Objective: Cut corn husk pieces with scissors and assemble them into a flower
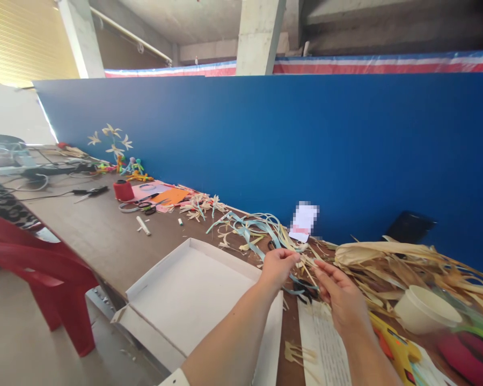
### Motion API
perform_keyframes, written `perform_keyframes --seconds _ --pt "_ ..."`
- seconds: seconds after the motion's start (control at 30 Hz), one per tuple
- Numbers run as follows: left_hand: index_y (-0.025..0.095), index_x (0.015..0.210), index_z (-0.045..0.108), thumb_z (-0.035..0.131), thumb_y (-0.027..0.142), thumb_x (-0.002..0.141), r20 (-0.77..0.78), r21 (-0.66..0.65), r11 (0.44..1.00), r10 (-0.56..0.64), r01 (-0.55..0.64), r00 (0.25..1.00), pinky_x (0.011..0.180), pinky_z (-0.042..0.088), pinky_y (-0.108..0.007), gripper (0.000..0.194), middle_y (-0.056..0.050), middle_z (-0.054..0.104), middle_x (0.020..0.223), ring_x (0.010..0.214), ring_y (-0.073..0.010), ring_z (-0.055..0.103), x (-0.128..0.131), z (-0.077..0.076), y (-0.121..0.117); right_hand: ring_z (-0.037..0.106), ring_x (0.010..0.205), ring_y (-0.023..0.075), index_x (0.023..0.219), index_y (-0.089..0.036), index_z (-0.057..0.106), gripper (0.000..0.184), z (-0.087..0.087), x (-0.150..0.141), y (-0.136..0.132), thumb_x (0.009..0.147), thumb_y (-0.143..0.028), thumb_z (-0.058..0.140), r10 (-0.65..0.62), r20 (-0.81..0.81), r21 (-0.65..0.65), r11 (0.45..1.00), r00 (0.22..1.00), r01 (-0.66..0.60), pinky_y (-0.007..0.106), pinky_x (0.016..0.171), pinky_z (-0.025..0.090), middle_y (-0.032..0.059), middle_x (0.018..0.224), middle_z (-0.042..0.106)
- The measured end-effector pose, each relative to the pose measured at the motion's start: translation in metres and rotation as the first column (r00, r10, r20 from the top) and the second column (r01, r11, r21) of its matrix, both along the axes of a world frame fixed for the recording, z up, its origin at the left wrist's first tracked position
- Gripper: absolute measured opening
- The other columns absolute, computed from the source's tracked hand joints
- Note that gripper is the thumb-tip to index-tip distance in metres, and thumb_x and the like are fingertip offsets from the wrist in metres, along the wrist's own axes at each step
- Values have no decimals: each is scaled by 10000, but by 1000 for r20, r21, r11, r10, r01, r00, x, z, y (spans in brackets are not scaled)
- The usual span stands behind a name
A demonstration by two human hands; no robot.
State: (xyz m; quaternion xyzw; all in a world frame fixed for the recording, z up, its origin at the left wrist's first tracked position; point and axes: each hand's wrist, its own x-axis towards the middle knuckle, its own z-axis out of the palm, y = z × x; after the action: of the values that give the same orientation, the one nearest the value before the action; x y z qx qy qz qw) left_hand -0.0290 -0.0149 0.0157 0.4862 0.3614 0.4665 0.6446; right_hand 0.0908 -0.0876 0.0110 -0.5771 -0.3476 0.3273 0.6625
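My left hand (pixel 279 268) is closed in a pinch on a thin pale strip (pixel 308 269) that looks like dried husk. Close by on the right, my right hand (pixel 340 292) has its fingers curled at the same strip, its fingertips partly hidden. Just beyond the hands lie light-blue and cream ribbons (pixel 245 230) in loose curls. Black-handled scissors (pixel 306 292) rest partly hidden beneath my hands. A heap of dried husks (pixel 406 257) spreads out to the right.
An open white box (pixel 209 300) lies left of my arms. A yellow glue gun (pixel 398 348), a cream cup (pixel 426 311) and a printed sheet (pixel 322 343) are at right. Scissors (pixel 145 206) and red thread (pixel 123 190) lie farther left. A blue partition (pixel 265 139) borders the table.
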Motion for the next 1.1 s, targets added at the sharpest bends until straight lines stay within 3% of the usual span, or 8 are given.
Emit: perform_keyframes --seconds 0.27,0.6,0.83,1.1 --pt "117 725 631 744 472 561 135 -160 987 -11 32 991 442 267 -192 407 40 459 540 451 -35 348 -1 -2 4 353 460 78 979 -177 678 465 2 -3 1 594 -417 779 -28 66 -10 1000 997 29 212 409 238 -59 535 465" --pt "116 709 629 735 425 574 124 -136 991 4 13 992 442 263 -185 353 33 471 543 474 -43 375 0 -2 3 343 472 84 936 -181 694 410 -5 5 3 643 -464 740 -107 91 21 994 990 106 213 408 239 -45 523 473" --pt "119 735 645 699 380 637 65 -96 995 -5 11 998 435 284 -177 284 23 505 551 467 -43 388 0 -3 3 351 456 88 999 -185 697 475 0 0 -1 625 -473 742 -49 177 -17 998 983 53 224 412 261 -52 512 458" --pt "122 706 637 680 332 668 9 -82 996 -24 25 1000 435 296 -181 217 34 489 517 451 -47 387 -1 3 -3 370 451 92 997 -171 702 499 -7 6 1 624 -501 730 -101 187 -19 994 977 107 221 406 267 -46 504 474"
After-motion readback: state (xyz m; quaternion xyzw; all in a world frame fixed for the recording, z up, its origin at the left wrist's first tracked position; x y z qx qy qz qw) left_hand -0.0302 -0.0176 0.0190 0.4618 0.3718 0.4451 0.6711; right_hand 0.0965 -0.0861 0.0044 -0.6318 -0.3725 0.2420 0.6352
